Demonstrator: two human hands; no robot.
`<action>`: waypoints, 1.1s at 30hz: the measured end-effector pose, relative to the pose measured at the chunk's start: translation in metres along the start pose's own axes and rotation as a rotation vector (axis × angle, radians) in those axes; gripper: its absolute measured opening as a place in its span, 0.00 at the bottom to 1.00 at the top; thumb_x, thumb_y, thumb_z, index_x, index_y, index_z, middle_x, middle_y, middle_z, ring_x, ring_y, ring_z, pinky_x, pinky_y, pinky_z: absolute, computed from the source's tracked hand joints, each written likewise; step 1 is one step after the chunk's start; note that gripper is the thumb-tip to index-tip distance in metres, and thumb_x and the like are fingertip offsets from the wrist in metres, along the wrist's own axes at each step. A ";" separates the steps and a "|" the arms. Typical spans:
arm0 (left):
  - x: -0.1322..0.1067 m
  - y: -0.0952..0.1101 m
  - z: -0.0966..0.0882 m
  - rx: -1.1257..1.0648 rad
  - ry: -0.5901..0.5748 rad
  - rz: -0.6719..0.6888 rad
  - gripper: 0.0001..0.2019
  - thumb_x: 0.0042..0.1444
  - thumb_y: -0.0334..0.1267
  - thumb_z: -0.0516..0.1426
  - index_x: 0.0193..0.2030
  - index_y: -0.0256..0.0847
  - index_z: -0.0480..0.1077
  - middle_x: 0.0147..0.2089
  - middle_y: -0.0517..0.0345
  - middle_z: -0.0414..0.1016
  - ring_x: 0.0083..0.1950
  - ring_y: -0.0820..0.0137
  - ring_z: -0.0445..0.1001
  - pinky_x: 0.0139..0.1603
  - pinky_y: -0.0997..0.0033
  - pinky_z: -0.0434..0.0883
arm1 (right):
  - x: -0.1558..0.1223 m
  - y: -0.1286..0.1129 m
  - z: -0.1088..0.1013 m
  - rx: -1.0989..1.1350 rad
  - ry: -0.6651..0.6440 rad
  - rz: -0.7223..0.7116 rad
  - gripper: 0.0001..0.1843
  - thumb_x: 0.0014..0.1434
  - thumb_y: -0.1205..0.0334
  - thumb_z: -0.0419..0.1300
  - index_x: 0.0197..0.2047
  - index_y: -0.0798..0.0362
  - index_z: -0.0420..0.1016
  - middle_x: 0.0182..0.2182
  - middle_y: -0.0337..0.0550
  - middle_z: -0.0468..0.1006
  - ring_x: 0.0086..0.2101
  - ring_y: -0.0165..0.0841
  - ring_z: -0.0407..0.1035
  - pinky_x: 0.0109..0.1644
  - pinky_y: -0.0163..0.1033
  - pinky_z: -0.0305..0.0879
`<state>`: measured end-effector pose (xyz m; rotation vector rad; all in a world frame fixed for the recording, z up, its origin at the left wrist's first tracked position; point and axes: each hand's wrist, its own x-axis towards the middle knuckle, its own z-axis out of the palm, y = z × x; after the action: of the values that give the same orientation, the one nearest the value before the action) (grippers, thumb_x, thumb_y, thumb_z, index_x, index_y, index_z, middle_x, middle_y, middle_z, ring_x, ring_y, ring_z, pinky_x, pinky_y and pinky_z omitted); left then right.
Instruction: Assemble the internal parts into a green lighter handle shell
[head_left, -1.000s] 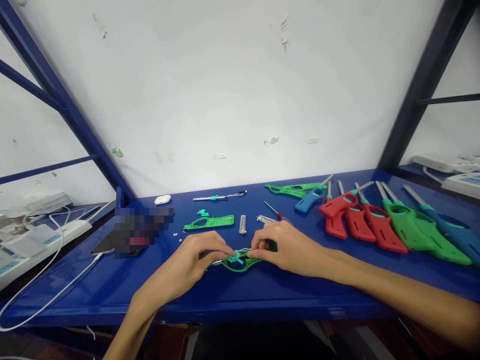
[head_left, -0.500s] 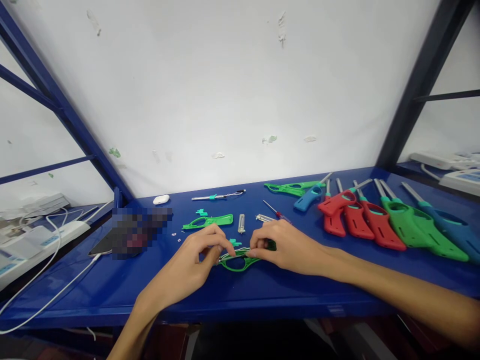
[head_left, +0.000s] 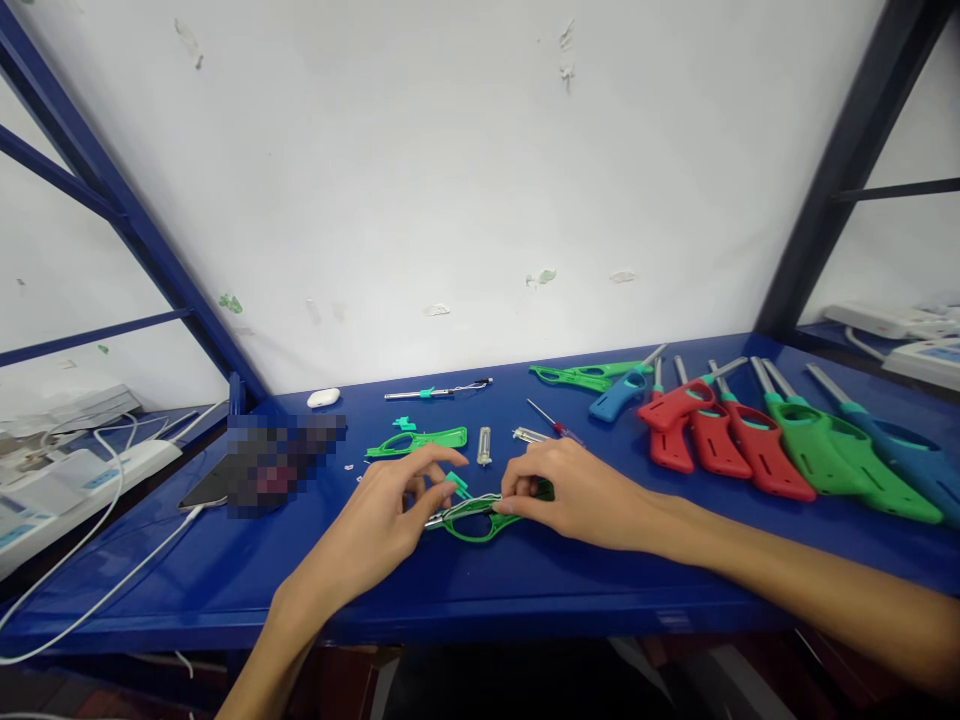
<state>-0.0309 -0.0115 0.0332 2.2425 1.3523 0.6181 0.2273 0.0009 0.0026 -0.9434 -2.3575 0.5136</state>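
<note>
The open green lighter half-shell (head_left: 474, 537) lies near the table's front edge, with a metal tube and thin wires running along it. My right hand (head_left: 555, 490) is closed over its handle end, fingertips pinching the shell and wires. At its left end, my left hand (head_left: 390, 505) has the index finger raised, and its thumb and another finger close on a small teal trigger piece (head_left: 457, 486). My left fingers partly hide that piece. Just beyond lie the other green half-shell (head_left: 427, 441), a clear fuel tank (head_left: 484, 446) and another tank (head_left: 529, 435).
A screwdriver (head_left: 553, 420) lies beyond my right hand. Red, green and blue lighters (head_left: 765, 450) fill the right side. At the back are a metal rod with wires (head_left: 427, 394) and a white earbud case (head_left: 323, 398). A phone (head_left: 210, 485) on a cable lies left.
My left hand has moved off the shell's left end and opened its index finger upward. The teal piece has shifted left and tilted at my thumb. My right hand stays in place.
</note>
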 end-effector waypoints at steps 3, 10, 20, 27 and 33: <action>-0.001 -0.001 -0.001 0.060 0.025 0.005 0.13 0.70 0.51 0.55 0.52 0.53 0.78 0.36 0.65 0.79 0.29 0.72 0.67 0.30 0.70 0.62 | 0.000 0.000 0.000 0.009 -0.006 -0.003 0.13 0.72 0.56 0.65 0.38 0.55 0.79 0.30 0.36 0.78 0.31 0.32 0.75 0.39 0.40 0.73; 0.003 -0.003 0.002 0.165 0.077 0.051 0.13 0.69 0.49 0.57 0.54 0.53 0.78 0.48 0.60 0.78 0.36 0.68 0.70 0.39 0.66 0.67 | 0.000 0.001 0.001 0.006 -0.001 -0.003 0.14 0.72 0.55 0.65 0.37 0.55 0.79 0.30 0.36 0.78 0.31 0.32 0.74 0.40 0.41 0.73; 0.005 -0.008 0.000 0.177 -0.016 0.029 0.10 0.66 0.49 0.60 0.46 0.54 0.82 0.48 0.62 0.83 0.47 0.61 0.77 0.49 0.62 0.70 | 0.000 0.001 0.001 -0.002 -0.007 0.006 0.13 0.72 0.56 0.65 0.37 0.55 0.79 0.31 0.36 0.78 0.31 0.32 0.74 0.40 0.41 0.73; 0.005 -0.006 -0.002 0.086 -0.053 -0.017 0.12 0.67 0.50 0.59 0.49 0.52 0.81 0.51 0.59 0.82 0.51 0.59 0.76 0.53 0.59 0.69 | 0.000 0.000 0.000 0.002 -0.014 0.010 0.11 0.72 0.57 0.65 0.39 0.55 0.79 0.32 0.37 0.79 0.32 0.32 0.74 0.40 0.40 0.73; 0.005 -0.010 -0.002 -0.023 -0.043 -0.020 0.13 0.70 0.52 0.56 0.54 0.51 0.74 0.40 0.63 0.80 0.43 0.65 0.76 0.46 0.65 0.70 | 0.001 -0.001 0.000 -0.010 -0.012 0.014 0.10 0.71 0.58 0.66 0.39 0.55 0.80 0.32 0.37 0.79 0.33 0.33 0.74 0.40 0.41 0.73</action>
<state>-0.0365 -0.0025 0.0298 2.2087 1.3384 0.5720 0.2264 0.0008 0.0034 -0.9653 -2.3676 0.5145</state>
